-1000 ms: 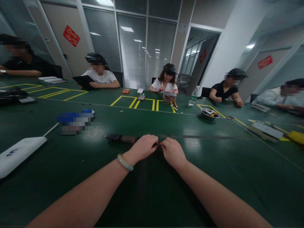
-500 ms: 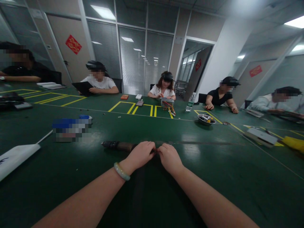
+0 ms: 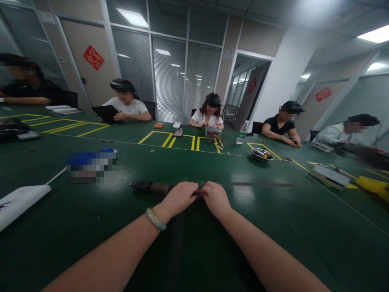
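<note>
My left hand [image 3: 179, 198] and my right hand [image 3: 215, 198] meet at the middle of the green table, their fingertips pinched together on a small reddish item [image 3: 199, 193]. Most of that item is hidden by my fingers, so its kind cannot be told. Just left of my left hand lies a dark cylindrical object [image 3: 150, 187] with a black end and a brown sleeve. A thin dark strip [image 3: 258, 185] runs along the table to the right of my right hand. A pale green bangle [image 3: 155, 219] circles my left wrist.
The green table [image 3: 304, 227] carries yellow tape lines. A pixelated blue-and-white object [image 3: 91, 166] and a white pad [image 3: 21, 202] lie to my left. A steel bowl [image 3: 262, 154] and a water bottle [image 3: 242, 132] stand ahead right. Several seated people work across the table.
The view has swung and levelled, so the room appears rotated compared with the oldest frame. My hands stay pinched together at the same small item, with little visible movement.
</note>
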Action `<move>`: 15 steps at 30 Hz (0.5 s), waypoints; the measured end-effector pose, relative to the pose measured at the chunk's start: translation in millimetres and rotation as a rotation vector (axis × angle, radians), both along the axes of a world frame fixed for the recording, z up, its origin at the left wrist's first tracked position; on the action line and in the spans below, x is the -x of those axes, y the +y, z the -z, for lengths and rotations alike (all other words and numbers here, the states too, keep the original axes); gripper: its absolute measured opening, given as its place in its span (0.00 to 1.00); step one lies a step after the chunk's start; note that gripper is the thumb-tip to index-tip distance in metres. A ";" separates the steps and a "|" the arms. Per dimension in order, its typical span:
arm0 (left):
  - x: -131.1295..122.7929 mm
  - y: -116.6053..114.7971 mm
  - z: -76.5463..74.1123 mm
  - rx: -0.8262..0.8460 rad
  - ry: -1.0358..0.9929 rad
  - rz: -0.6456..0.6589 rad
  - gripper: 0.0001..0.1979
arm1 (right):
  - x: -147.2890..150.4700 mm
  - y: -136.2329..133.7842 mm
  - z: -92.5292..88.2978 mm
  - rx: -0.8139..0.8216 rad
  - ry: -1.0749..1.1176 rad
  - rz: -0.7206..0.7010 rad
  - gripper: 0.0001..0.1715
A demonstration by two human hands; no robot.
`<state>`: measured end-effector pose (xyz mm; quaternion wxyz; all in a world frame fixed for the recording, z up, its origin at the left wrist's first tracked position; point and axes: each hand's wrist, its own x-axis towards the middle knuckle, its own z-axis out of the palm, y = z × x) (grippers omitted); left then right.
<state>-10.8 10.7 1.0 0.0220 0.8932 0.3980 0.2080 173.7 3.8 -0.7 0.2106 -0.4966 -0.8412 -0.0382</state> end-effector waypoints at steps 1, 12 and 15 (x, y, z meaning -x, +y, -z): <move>0.2 0.3 0.0 0.000 -0.004 0.003 0.03 | 0.1 1.0 -0.9 0.004 0.003 0.001 0.10; 1.4 0.8 -7.3 0.046 -0.022 0.034 0.04 | 0.3 13.8 -8.6 0.184 -0.043 -0.010 0.13; 1.2 0.0 -7.1 0.055 -0.031 0.037 0.04 | 2.0 13.9 -9.8 0.198 -0.151 0.027 0.13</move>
